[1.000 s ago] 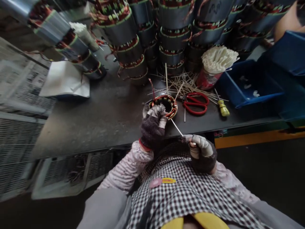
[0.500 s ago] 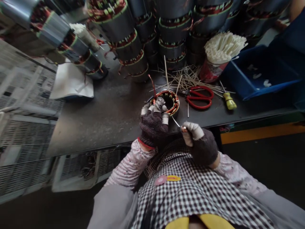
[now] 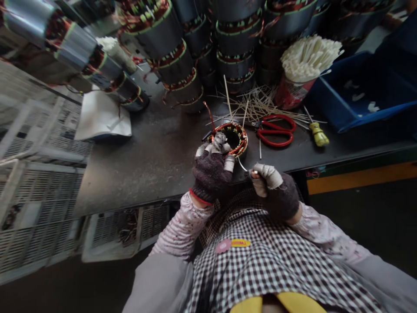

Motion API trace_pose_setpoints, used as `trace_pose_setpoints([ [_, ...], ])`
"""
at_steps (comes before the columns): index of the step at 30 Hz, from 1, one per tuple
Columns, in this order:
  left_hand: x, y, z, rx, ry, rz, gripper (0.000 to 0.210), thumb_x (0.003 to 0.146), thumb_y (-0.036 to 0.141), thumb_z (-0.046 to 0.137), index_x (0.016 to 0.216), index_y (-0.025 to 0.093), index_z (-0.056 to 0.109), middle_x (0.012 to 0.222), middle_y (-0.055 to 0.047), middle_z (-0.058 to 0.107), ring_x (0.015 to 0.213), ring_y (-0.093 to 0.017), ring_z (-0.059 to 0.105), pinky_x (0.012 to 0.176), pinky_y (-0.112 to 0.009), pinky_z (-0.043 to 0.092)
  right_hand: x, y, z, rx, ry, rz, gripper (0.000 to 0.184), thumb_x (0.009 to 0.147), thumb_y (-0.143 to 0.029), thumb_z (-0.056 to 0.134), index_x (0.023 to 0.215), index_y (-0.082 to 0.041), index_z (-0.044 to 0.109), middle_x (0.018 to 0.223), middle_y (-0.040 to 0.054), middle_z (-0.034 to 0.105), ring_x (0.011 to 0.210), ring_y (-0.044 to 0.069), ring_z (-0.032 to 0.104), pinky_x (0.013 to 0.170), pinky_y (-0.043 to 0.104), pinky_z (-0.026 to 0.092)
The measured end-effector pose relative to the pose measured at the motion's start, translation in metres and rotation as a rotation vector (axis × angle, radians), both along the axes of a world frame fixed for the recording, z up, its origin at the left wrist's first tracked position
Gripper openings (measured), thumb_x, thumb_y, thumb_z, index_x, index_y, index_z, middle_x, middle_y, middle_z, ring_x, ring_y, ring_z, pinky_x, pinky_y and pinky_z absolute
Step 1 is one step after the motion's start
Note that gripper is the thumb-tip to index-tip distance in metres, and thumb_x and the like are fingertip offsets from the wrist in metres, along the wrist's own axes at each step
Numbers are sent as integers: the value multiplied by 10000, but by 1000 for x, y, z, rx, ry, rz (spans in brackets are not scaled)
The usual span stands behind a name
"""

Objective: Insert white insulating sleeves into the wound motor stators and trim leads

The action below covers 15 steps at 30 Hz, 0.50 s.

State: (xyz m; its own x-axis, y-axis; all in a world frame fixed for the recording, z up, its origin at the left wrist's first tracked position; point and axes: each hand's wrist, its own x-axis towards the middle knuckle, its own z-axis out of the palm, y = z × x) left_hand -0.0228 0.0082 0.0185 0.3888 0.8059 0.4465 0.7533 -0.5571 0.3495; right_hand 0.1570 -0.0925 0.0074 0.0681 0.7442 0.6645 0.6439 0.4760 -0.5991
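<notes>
My left hand [image 3: 211, 167], in a dark fingerless glove with taped fingers, is closed on the near left side of a wound motor stator [image 3: 243, 145] with red-brown copper windings. A twisted copper lead [image 3: 209, 116] rises from its left. Two thin pale sticks [image 3: 227, 99] stand up at its far side. From the stator's near rim a thin white cord [image 3: 241, 164] runs to my right hand [image 3: 272, 184]. That hand, gloved and taped alike, pinches the cord's end between thumb and forefinger, just off the table edge.
Red-handled scissors [image 3: 276, 131] and a yellow-handled tool [image 3: 318, 134] lie to the right. Behind are loose pale sticks [image 3: 257, 104], a red tub [image 3: 291, 92] of white sticks, a blue bin [image 3: 365, 115] and stacked stators [image 3: 234, 65]. Crates [image 3: 39, 191] stand at left.
The white cord between stator and right hand was nearly straight and now bows slightly. Both hands keep their holds; the whole view has shifted a little.
</notes>
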Motion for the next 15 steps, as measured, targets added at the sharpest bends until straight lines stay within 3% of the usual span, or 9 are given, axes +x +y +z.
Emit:
trace_pose_setpoints([
  [3,-1,-1,0,12,5,7,491,968,380,645,1405,157,640,1271,-146,808,1301,-338,715,1230,-558,496,1,-2,2,81,-1,21,320,991,-149,623,1269,-289,696,923,25,835,786,195,802,737,291,666],
  [8,-4,-1,-1,-20,12,-21,614,925,387,724,1485,174,591,1224,-141,816,1327,-344,701,1240,-533,495,2,-2,-1,25,23,30,292,1002,-165,607,1248,-288,706,922,36,834,759,199,805,695,297,662],
  [15,-6,6,12,-28,90,-83,459,998,332,663,1440,207,668,1363,-118,785,1310,-316,719,1246,-512,482,2,-13,3,83,34,-24,369,973,-120,654,1296,-295,696,968,48,841,842,222,829,810,314,698],
])
